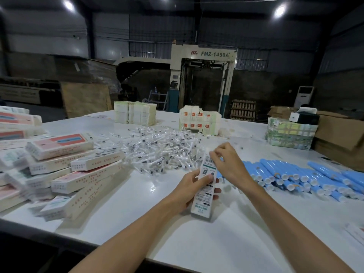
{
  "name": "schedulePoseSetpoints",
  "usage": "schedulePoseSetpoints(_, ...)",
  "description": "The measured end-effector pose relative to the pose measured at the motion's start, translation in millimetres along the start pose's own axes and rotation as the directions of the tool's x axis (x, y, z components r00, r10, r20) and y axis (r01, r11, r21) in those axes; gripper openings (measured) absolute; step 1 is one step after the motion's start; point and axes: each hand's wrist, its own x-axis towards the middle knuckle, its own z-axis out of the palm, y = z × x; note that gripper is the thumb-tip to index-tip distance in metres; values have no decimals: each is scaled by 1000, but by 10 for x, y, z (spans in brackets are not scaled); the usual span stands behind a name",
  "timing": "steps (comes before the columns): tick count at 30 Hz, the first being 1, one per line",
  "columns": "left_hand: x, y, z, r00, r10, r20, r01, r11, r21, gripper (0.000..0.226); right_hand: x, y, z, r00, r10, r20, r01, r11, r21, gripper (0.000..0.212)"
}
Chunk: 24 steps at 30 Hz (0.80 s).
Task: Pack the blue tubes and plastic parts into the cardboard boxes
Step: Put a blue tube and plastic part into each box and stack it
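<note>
Cardboard box gripped by left hand, steadied for flap work; right hand pinched far-end flap; blue tubes lay just rightward.

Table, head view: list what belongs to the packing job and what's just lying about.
Job: carton in left hand, blue tubes, plastic parts, stacked cartons.
Lying about: taped bundle, brown box, machine, pallet.

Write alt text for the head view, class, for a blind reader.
The left hand grips a narrow printed carton while the right hand pinches its top end, over a white table. Stacked boxes lie left, plastic parts ahead, blue tubes right.
</note>
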Motion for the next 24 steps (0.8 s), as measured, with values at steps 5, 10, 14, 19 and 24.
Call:
schedulePoseSetpoints(5, 49, 67, -134, 980, 52, -192, -28, 991, 130, 30, -45, 222, 197, 958, 112, -265, -61, 979, 192, 15)
schedulePoseSetpoints(10, 138, 120, -453, 846, 86, -525, -74, 996, 45, 25, 149, 392, 609, 996, 91, -19, -90, 995, 44, 19)
schedulePoseSetpoints(14, 181, 122, -583, 753, 115, -648, -121, 992, 36, 24, 297, 401, 1020, 991, 61, 119, -50, 995, -86, 26)
schedulePoseSetpoints(19, 164, 78, -527, 788, 145, -598, -155, 987, 35, 26, 467, 329, 1383, 985, 137, 107, -113, 971, -209, 39)
schedulePoseSetpoints(24, 126, 80, -475, 860, 119, -497, -154, 988, -29, 23, 403, 322, 1456, 993, 83, -86, -99, 973, -208, 11)
